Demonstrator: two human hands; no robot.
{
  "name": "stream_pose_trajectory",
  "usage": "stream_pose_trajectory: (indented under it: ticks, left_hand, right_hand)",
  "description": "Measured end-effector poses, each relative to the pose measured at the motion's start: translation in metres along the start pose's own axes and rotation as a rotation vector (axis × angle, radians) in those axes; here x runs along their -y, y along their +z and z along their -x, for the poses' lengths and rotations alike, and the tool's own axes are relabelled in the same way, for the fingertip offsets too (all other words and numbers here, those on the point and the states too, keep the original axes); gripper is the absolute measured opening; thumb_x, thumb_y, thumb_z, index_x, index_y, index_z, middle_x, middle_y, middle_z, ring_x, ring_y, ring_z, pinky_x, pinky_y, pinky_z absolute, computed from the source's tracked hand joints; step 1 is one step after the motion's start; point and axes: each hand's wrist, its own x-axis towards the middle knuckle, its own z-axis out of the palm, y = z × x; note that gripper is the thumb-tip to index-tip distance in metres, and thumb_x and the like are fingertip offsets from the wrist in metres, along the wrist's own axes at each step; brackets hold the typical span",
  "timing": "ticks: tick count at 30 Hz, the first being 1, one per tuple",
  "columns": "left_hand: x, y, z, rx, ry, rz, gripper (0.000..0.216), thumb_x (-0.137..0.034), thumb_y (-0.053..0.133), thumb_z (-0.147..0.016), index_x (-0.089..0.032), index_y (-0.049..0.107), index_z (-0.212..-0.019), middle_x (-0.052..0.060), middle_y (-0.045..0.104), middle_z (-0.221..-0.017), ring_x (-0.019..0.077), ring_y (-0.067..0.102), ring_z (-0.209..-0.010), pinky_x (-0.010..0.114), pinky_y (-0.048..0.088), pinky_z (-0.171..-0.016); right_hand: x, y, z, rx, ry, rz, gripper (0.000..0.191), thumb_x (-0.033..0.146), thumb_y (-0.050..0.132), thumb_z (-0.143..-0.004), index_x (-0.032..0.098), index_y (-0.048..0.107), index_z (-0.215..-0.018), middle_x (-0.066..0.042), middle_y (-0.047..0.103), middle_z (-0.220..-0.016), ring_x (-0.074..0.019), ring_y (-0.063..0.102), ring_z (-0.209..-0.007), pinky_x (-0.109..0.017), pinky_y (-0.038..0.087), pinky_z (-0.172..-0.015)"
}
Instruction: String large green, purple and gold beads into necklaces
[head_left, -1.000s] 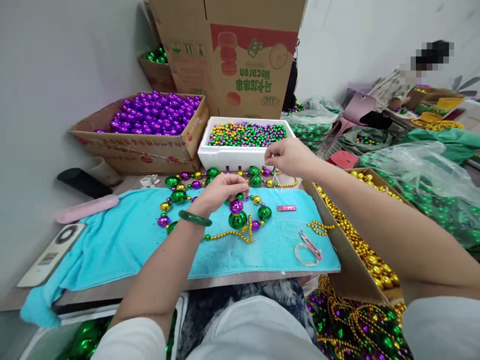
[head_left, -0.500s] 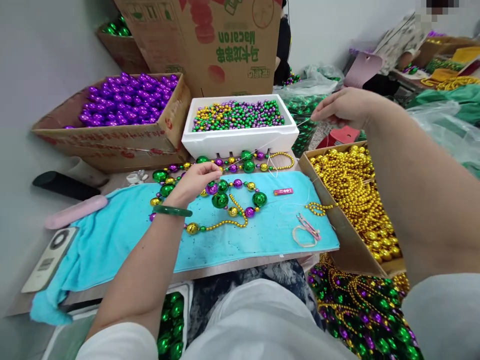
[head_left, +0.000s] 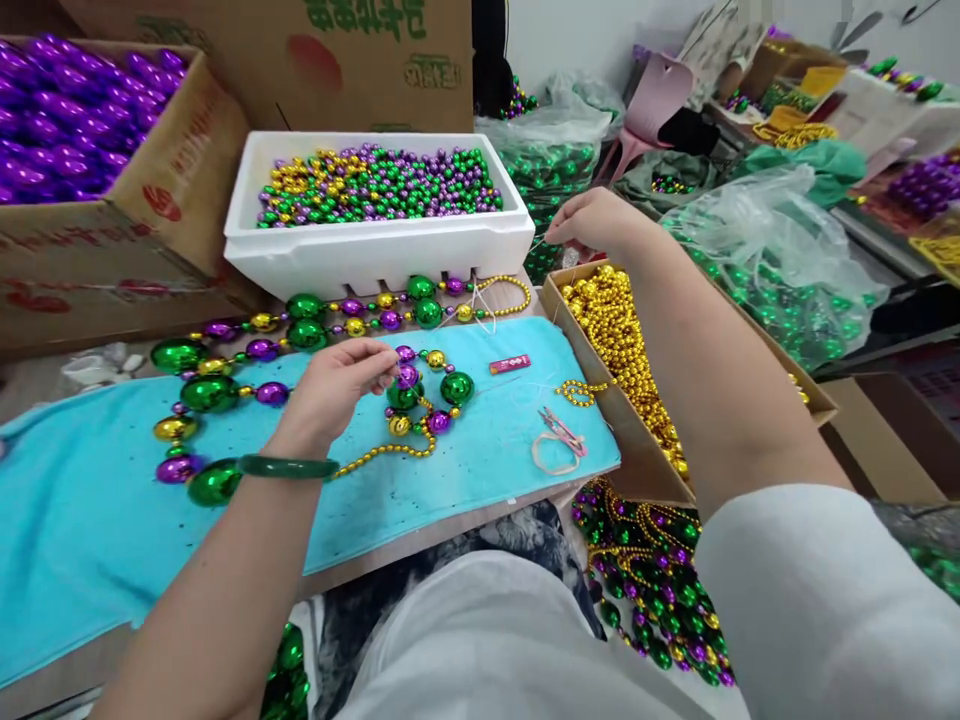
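My left hand [head_left: 341, 388], with a green bangle [head_left: 289, 467] at its wrist, pinches a thin thread beside a short bead strand [head_left: 457, 388] of green, purple and gold beads. To the right and higher up, my right hand [head_left: 600, 228] has its fingers closed on the thread, of which a short bit shows at the fingertips. Most of its length between my hands is too fine to make out. A longer bead necklace [head_left: 210, 393] curves around behind my left hand, on and beyond the blue towel [head_left: 480, 470]. A chain of small gold beads [head_left: 386, 452] trails below that hand.
A white foam box [head_left: 375, 240] of mixed small beads stands behind the towel. Purple beads [head_left: 67, 120] fill a carton at left, gold beads [head_left: 622, 340] one at right. A small red packet [head_left: 510, 364] and a pink tool [head_left: 561, 432] with a pale loop lie on the towel.
The view has turned to the right and come closer to the table. Both hands keep their pinch, the left near the strand and the right out to the side.
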Motion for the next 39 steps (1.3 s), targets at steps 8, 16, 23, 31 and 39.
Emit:
stream_pose_trajectory:
  ticks: [8, 16, 23, 31, 39]
  left_hand:
    - [0.005, 0.016, -0.006, 0.097, -0.133, -0.229, 0.024, -0.038, 0.075, -0.062, -0.016, 0.064, -0.061, 0.002, 0.059, -0.06, 0.0115, 0.046, -0.054, 0.026, 0.035, -0.052]
    - [0.001, 0.022, -0.019, 0.228, -0.071, -0.21, 0.027, -0.041, 0.074, -0.066, -0.018, 0.06, -0.069, -0.001, 0.054, -0.06, 0.0101, 0.042, -0.054, 0.025, 0.033, -0.053]
    - [0.01, 0.031, -0.019, 0.242, -0.112, -0.153, 0.033, -0.046, 0.079, -0.062, -0.018, 0.062, -0.07, 0.006, 0.068, -0.078, 0.015, 0.054, -0.068, 0.025, 0.037, -0.056]
    - [0.014, 0.021, -0.015, 0.234, -0.186, 0.018, 0.032, -0.039, 0.081, -0.06, -0.016, 0.062, -0.071, 0.007, 0.069, -0.08, 0.0137, 0.056, -0.066, 0.025, 0.039, -0.055]
    - [-0.002, 0.006, -0.02, 0.172, -0.159, 0.073, 0.021, -0.026, 0.079, -0.065, -0.015, 0.062, -0.069, 0.005, 0.067, -0.085, 0.0102, 0.055, -0.065, 0.023, 0.039, -0.054]
  right_hand:
    - [-0.01, -0.012, 0.014, 0.005, -0.079, -0.067, 0.012, 0.008, 0.068, -0.077, 0.014, 0.063, -0.068, 0.004, 0.047, -0.051, -0.005, 0.038, -0.041, -0.019, 0.033, -0.04]
    - [-0.05, 0.015, 0.007, -0.029, 0.076, 0.208, 0.004, 0.008, 0.065, -0.074, 0.011, 0.067, -0.076, 0.0, 0.054, -0.06, -0.0095, 0.047, -0.054, -0.031, 0.048, -0.064]
    - [-0.089, 0.055, 0.066, 0.046, -0.01, 0.735, 0.024, 0.019, 0.059, -0.079, 0.013, 0.069, -0.101, -0.015, 0.068, -0.105, -0.0269, 0.062, -0.098, -0.037, 0.048, -0.084]
    - [-0.132, 0.105, 0.181, 0.35, 0.263, 0.67, 0.028, 0.042, 0.06, -0.081, 0.019, 0.063, -0.096, -0.014, 0.07, -0.095, -0.0265, 0.064, -0.085, -0.031, 0.041, -0.063]
    - [-0.157, 0.102, 0.192, 0.113, 0.198, 0.36, 0.016, 0.029, 0.057, -0.078, 0.023, 0.045, -0.068, -0.004, 0.06, -0.074, -0.0202, 0.056, -0.068, -0.03, 0.034, -0.06]
